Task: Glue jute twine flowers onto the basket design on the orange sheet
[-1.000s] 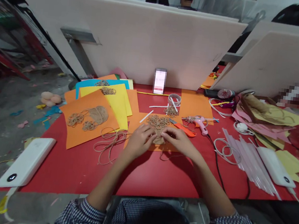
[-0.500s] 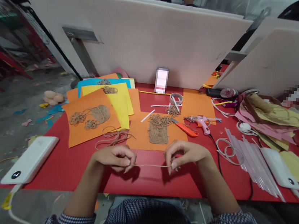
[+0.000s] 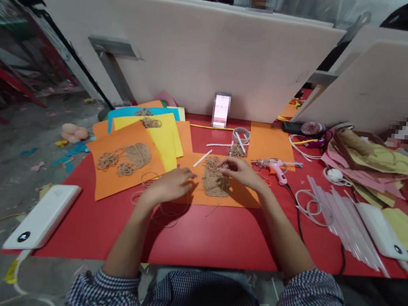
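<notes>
— Nearer hand?

— Right hand (image 3: pixel 241 172), curled, fingertips on the jute-twine panel (image 3: pixel 215 183), grip impossible to confirm; left hand (image 3: pixel 170 184), half-closed, just left of the panel, grasp likewise unclear.

— Lie of the panel?

— Long axis running front to back, between both hands, on orange card (image 3: pixel 238 199) atop red worktop (image 3: pixel 215 239); pink hot glue gun (image 3: pixel 273 167) farther off, rightward.

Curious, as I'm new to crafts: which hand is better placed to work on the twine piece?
Probably the right hand: its fingers touch the twine piece, while the left hand stops short of it, over the orange paper.
</notes>
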Tool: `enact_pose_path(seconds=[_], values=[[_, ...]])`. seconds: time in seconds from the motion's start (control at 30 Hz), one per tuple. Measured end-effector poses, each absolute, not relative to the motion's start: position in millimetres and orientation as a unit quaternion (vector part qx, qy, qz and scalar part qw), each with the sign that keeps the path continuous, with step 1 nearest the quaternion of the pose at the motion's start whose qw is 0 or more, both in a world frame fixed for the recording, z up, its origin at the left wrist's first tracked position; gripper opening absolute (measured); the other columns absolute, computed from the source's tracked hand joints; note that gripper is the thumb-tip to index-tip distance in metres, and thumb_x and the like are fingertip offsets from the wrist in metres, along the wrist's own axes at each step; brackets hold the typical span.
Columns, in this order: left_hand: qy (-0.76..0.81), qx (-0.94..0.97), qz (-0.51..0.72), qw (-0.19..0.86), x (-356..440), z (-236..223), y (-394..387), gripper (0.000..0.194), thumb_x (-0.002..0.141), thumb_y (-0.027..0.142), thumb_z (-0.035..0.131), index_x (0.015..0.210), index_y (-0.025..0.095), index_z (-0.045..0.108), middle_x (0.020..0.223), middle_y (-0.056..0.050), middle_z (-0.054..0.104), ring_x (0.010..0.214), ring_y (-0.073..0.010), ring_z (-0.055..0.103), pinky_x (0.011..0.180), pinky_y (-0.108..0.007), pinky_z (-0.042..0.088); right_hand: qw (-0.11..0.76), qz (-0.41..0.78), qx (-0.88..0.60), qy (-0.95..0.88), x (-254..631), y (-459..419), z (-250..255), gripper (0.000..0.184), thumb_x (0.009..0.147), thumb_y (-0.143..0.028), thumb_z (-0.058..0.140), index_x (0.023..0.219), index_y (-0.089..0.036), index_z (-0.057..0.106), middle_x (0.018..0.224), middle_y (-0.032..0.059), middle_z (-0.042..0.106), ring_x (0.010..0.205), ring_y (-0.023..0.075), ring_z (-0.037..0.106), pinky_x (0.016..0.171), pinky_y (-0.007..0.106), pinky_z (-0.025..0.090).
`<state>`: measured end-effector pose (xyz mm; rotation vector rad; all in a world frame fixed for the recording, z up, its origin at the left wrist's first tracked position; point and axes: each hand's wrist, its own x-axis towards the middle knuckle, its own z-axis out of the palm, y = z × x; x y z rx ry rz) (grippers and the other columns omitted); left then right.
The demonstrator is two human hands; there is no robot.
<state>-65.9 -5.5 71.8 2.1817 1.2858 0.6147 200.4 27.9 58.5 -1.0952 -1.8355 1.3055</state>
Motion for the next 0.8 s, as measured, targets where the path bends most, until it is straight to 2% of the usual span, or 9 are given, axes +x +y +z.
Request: enact_pose_path(seconds=[0.07, 0.13, 0.27, 0.33, 0.37, 0.43, 0.57, 0.67, 0.8], values=[[0.487, 0.793, 0.27, 0.247, -47, 76, 1, 0.033, 0.09, 0.027, 0.053, 0.118, 0.016, 0.067, 0.116, -0.013, 0.07, 0.104, -0.0248, 0.063, 0.094, -0.039, 0.047, 0.325, 0.51, -0.402, -0.688, 194, 30, 57, 0.027, 0.083, -0.037, 0.069, 0.099, -0.016, 0.065, 0.077, 0.0001, 0.063, 0.07, 0.0122, 0.06, 0.066, 0.025, 0.046], [0.466, 0.766, 0.321, 0.304, -26, 72, 8, 0.036, 0.097, 0.03, 0.044, 0.127, 0.019, 0.061, 0.124, -0.011, 0.067, 0.112, -0.0238, 0.061, 0.099, -0.039, 0.044, 0.351, 0.527, -0.387, -0.67, 188, 31, 54, 0.028, 0.081, -0.039, 0.071, 0.098, -0.017, 0.066, 0.08, 0.0002, 0.064, 0.072, 0.0122, 0.06, 0.068, 0.026, 0.048], [0.391, 0.671, 0.407, 0.481, 13, 39, 22, 0.03, 0.097, 0.035, 0.049, 0.12, 0.021, 0.063, 0.116, -0.008, 0.068, 0.104, -0.0191, 0.064, 0.089, -0.029, 0.049, 0.438, 0.556, -0.374, -0.599, 183, 35, 37, 0.031, 0.077, -0.044, 0.074, 0.095, -0.021, 0.065, 0.086, 0.0002, 0.067, 0.075, 0.0137, 0.063, 0.073, 0.028, 0.052], [0.374, 0.601, 0.42, 0.567, 24, 20, 25, 0.031, 0.097, 0.039, 0.048, 0.116, 0.018, 0.061, 0.088, -0.005, 0.068, 0.076, -0.0147, 0.064, 0.073, -0.026, 0.05, 0.483, 0.54, -0.391, -0.568, 183, 37, 25, 0.03, 0.076, -0.044, 0.074, 0.093, -0.022, 0.064, 0.085, -0.0005, 0.066, 0.075, 0.0138, 0.063, 0.073, 0.028, 0.053], [0.374, 0.579, 0.407, 0.599, 27, 13, 26, 0.033, 0.097, 0.042, 0.047, 0.116, 0.017, 0.059, 0.072, -0.001, 0.063, 0.063, -0.0128, 0.058, 0.065, -0.024, 0.047, 0.499, 0.525, -0.405, -0.558, 184, 37, 21, 0.029, 0.075, -0.044, 0.074, 0.093, -0.023, 0.063, 0.084, -0.0007, 0.066, 0.075, 0.0139, 0.063, 0.073, 0.028, 0.053], [0.387, 0.553, 0.385, 0.63, 29, 3, 25, 0.036, 0.097, 0.048, 0.047, 0.107, 0.016, 0.06, 0.055, 0.005, 0.047, 0.048, -0.0098, 0.044, 0.052, -0.021, 0.037, 0.513, 0.478, -0.446, -0.556, 186, 35, 14, 0.028, 0.078, -0.045, 0.07, 0.093, -0.023, 0.062, 0.085, -0.0006, 0.065, 0.076, 0.014, 0.063, 0.074, 0.028, 0.053], [0.409, 0.569, 0.372, 0.609, 23, -6, 21, 0.043, 0.093, 0.055, 0.052, 0.079, 0.015, 0.058, 0.054, 0.006, 0.039, 0.047, -0.0076, 0.034, 0.047, -0.021, 0.025, 0.487, 0.399, -0.513, -0.583, 189, 23, 15, 0.027, 0.088, -0.046, 0.055, 0.1, -0.023, 0.06, 0.094, 0.0009, 0.066, 0.079, 0.0133, 0.064, 0.075, 0.027, 0.053], [0.414, 0.558, 0.391, 0.604, 18, -10, 21, 0.045, 0.09, 0.059, 0.054, 0.072, 0.017, 0.052, 0.055, 0.006, 0.038, 0.047, -0.0076, 0.032, 0.047, -0.022, 0.023, 0.462, 0.349, -0.554, -0.598, 204, 15, 23, 0.028, 0.091, -0.045, 0.051, 0.104, -0.023, 0.063, 0.099, 0.0027, 0.067, 0.082, 0.0149, 0.063, 0.074, 0.028, 0.051], [0.418, 0.513, 0.41, 0.628, 15, -14, 21, 0.045, 0.088, 0.059, 0.057, 0.071, 0.018, 0.049, 0.054, 0.007, 0.035, 0.046, -0.0071, 0.029, 0.046, -0.022, 0.019, 0.455, 0.202, -0.671, -0.549, 255, 9, 29, 0.028, 0.092, -0.036, 0.045, 0.104, -0.017, 0.061, 0.113, 0.0127, 0.064, 0.105, 0.0228, 0.056, 0.097, 0.04, 0.042]])
